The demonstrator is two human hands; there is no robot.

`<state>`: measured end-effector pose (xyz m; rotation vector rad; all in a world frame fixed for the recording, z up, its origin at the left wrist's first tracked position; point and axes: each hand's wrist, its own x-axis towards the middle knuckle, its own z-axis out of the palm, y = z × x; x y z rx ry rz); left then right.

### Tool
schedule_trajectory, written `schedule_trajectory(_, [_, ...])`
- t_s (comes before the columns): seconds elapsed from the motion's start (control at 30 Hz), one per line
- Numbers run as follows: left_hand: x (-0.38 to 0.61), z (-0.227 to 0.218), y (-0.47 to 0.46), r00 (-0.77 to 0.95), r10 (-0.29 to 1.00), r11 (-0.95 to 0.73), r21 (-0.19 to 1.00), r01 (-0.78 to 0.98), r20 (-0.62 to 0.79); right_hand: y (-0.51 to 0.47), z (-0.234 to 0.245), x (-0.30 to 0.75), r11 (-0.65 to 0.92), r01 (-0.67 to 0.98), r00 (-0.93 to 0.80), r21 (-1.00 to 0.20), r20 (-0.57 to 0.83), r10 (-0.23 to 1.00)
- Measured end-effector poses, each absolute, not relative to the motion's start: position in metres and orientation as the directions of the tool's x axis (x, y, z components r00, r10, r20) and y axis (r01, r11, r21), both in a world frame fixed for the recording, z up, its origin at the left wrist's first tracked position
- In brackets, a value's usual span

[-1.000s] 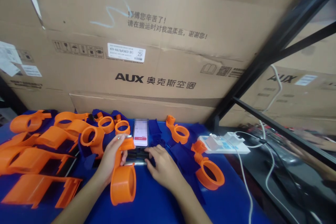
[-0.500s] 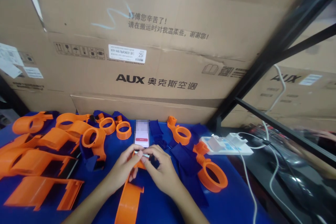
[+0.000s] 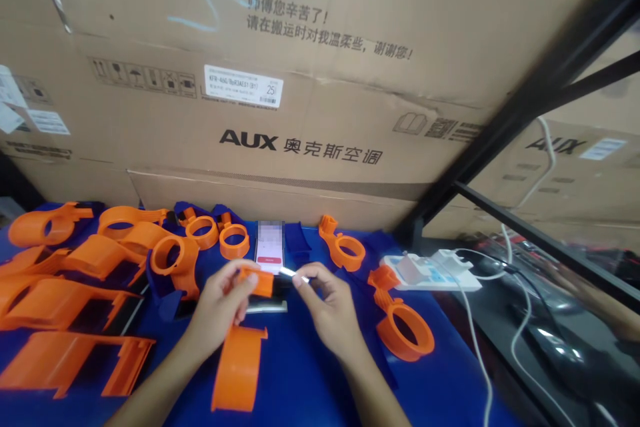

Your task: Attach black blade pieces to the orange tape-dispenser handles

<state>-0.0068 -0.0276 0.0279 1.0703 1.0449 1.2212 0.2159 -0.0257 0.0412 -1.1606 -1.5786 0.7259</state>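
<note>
My left hand (image 3: 220, 303) is closed around the head of an orange tape dispenser (image 3: 239, 370), whose curved body hangs below toward me. Pinched between thumb and fingertips of my right hand (image 3: 327, 310) is a small, pale metal blade (image 3: 287, 272) with a toothed edge. It sits just right of the dispenser's head, with a small gap between them. Behind both hands lies a phone (image 3: 270, 250) with a lit screen. A dark piece with a pale strip (image 3: 273, 307) shows under the dispenser's head; I cannot make out what it is.
Several orange tape dispensers (image 3: 75, 360) crowd the left of the blue tabletop (image 3: 295, 380). To the right lie orange ring parts (image 3: 405, 330), dark blue pieces (image 3: 363, 307) and a white power strip (image 3: 430, 272) with cables. A large cardboard box (image 3: 300, 113) stands behind; a black frame post (image 3: 480, 127) slants at right.
My right hand has moved right, away from the dispenser's head, carrying the toothed blade. The left hand keeps its grip, and the dispenser's head is more exposed. The camera view has shifted slightly.
</note>
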Motion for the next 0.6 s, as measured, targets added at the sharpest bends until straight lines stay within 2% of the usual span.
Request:
schedule_trajectory(0.1, [-0.024,0.034,-0.020,0.041,0.996,0.094,0.906,-0.412,-0.085,-0.020,0.040,0.235,0.359,0.370,0.081,-0.857,0.415,0.906])
schedule_trajectory(0.13, [-0.028,0.036,-0.018,0.047,0.993,0.121,0.873,-0.472,-0.113,-0.020,0.040,0.239,0.381,0.411,0.075,-0.828,0.447,0.891])
schedule_trajectory(0.2, [-0.033,0.038,-0.015,0.072,0.983,0.181,0.828,-0.531,-0.168,-0.020,0.040,0.239,0.449,0.504,-0.041,-0.738,0.498,0.866])
schedule_trajectory(0.3, [-0.032,0.037,-0.014,0.129,0.971,0.239,0.816,-0.526,-0.201,-0.024,0.036,0.228,0.555,0.594,-0.320,-0.583,0.462,0.827])
schedule_trajectory(0.37, [-0.030,0.035,-0.015,0.151,0.969,0.246,0.821,-0.515,-0.195,-0.026,0.031,0.218,0.593,0.630,-0.435,-0.501,0.405,0.804])
schedule_trajectory(0.47, [-0.029,0.034,-0.016,0.124,0.977,0.211,0.841,-0.499,-0.171,-0.027,0.023,0.207,0.613,0.659,-0.505,-0.436,0.348,0.790])
schedule_trajectory(0.6, [-0.028,0.034,-0.017,0.093,0.989,0.149,0.861,-0.486,-0.119,-0.028,0.018,0.203,0.622,0.670,-0.548,-0.407,0.294,0.783])
